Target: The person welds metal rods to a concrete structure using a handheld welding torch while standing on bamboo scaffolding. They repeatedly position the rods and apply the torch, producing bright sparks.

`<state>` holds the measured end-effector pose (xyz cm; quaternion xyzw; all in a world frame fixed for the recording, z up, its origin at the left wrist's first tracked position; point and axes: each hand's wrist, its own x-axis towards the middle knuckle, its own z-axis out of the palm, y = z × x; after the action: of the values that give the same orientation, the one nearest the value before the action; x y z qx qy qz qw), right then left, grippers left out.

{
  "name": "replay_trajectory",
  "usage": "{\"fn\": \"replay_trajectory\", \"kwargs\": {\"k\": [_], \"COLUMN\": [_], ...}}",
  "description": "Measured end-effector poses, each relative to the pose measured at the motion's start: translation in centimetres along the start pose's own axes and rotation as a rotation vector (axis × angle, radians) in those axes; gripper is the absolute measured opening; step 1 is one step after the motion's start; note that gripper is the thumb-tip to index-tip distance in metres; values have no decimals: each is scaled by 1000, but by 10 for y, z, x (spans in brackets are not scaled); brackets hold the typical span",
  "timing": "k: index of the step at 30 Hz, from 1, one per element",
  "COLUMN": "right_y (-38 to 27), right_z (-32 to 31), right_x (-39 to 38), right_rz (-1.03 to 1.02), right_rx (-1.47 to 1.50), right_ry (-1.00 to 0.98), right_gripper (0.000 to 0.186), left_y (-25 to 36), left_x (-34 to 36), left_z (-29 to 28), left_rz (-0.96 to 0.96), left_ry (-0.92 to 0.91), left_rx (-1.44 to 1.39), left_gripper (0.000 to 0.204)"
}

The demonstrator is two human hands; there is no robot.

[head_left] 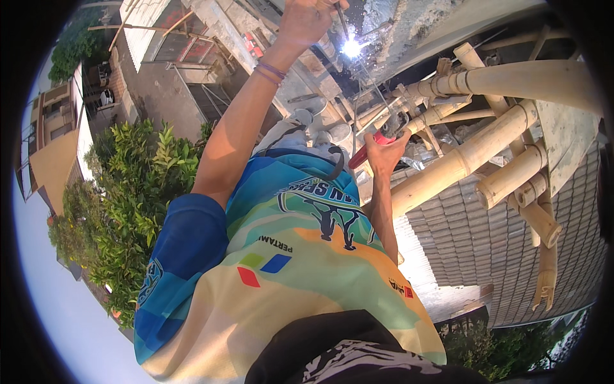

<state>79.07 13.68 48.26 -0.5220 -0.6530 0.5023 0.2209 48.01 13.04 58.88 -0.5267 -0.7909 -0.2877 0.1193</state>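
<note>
My right hand [385,153] is wrapped round the red handle of a welding electrode holder [366,155], right of my waist. From its jaws a thin welding rod [373,80] runs up to a bright white-blue arc [351,47] that throws sparks. My left hand [308,20], at the upper edge of the view, is closed, with its fingers on a thin dark metal rod [345,24] that reaches down beside the arc. The picture's edge cuts off part of that hand. Glare hides the metal at the arc.
Bamboo poles [464,160] lashed as scaffolding stand close on my right, above a tiled roof [505,249]. A rough cement wall [416,29] rises beyond the arc. Buckets [313,104] stand below me. A leafy tree [144,173] is at left.
</note>
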Motion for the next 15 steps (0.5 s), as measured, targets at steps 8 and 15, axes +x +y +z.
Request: {"fn": "replay_trajectory", "kwargs": {"k": [8, 15], "right_y": [8, 8], "right_z": [-3, 0], "right_x": [-6, -3], "right_rz": [-34, 24], "right_rx": [62, 51], "right_ry": [42, 1], "right_gripper": [70, 69], "left_y": [2, 6], "left_x": [-2, 2], "left_z": [-4, -7], "left_rz": [-34, -51], "left_ry": [-49, -37], "left_rx": [66, -100], "left_gripper": [14, 13]}}
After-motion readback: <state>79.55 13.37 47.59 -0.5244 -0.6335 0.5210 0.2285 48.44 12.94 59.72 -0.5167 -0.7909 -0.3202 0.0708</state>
